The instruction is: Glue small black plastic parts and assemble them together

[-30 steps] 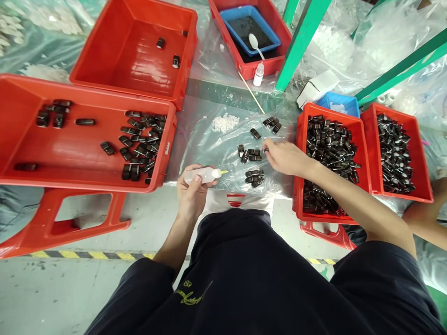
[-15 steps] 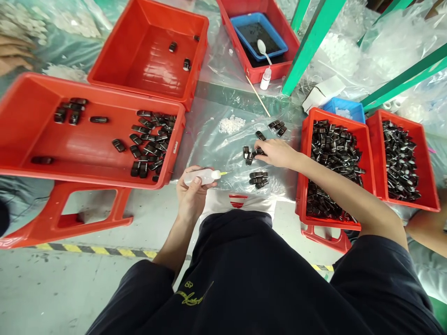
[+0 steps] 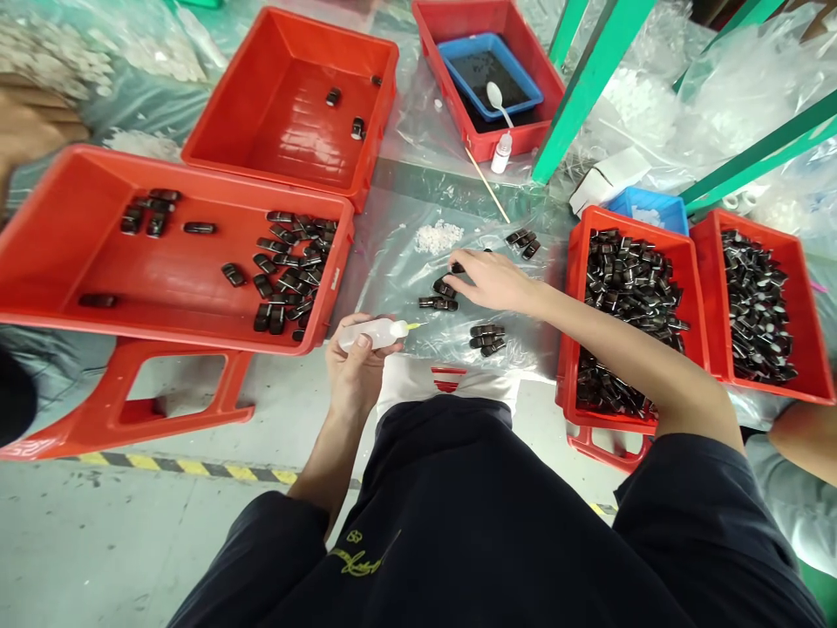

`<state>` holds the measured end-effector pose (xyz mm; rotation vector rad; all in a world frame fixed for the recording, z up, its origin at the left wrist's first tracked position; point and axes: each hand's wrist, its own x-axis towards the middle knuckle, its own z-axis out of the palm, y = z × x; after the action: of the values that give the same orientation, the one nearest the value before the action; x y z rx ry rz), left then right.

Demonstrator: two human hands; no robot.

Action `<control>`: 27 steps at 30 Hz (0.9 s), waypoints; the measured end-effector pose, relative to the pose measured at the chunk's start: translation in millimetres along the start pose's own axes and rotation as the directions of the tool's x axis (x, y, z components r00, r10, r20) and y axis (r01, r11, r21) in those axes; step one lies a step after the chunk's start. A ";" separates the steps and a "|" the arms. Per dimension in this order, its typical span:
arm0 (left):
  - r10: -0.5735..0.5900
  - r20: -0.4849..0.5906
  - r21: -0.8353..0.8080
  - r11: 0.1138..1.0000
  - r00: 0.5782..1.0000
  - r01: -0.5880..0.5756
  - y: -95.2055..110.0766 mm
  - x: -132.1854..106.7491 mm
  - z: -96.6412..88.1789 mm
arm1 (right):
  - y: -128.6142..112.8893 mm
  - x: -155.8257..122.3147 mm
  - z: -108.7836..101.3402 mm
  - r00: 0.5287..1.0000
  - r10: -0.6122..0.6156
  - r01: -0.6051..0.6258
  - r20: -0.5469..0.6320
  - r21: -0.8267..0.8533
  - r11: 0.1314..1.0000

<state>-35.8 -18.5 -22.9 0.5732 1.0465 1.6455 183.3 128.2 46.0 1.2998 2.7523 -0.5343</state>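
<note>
My left hand (image 3: 355, 371) is wrapped round a translucent white squeeze bottle (image 3: 370, 333), whose thin yellow-based needle tip points right. Over the plastic-covered table my right hand (image 3: 492, 281) has its thumb and fingers closed about a small black toy car (image 3: 456, 268), mostly hidden by the fingers. Just left of and below these fingertips lie more black toy cars (image 3: 438, 303) in a loose cluster. Another small group of black cars (image 3: 487, 338) rests nearer my body, and a further group (image 3: 522, 242) lies beyond my right wrist. Tiny white pieces (image 3: 438, 235) form a pile above the cluster.
Red bins with black cars stand left (image 3: 163, 296) and right (image 3: 570, 349). Behind are another red bin (image 3: 288, 96), a blue tray (image 3: 484, 44) with a spoon (image 3: 495, 94), a small bottle (image 3: 501, 153), a stick (image 3: 487, 185) and green posts (image 3: 592, 87). Another person's hand (image 3: 36, 118) shows far left.
My right hand has shifted left, and the black cars near its fingertips now lie further left. My left hand keeps the bottle in nearly the same place. Another person's hand shows more at far left.
</note>
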 end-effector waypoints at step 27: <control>-0.043 0.165 0.013 0.999 0.985 0.041 -18.2 12.2 40.0 | 26.7 -110.9 -7.3 0.993 0.009 0.054 -0.118 0.520 0.852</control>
<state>1.2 8.1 -20.0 0.6782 0.9393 1.5292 275.8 64.2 66.4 1.4219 2.8236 -1.3288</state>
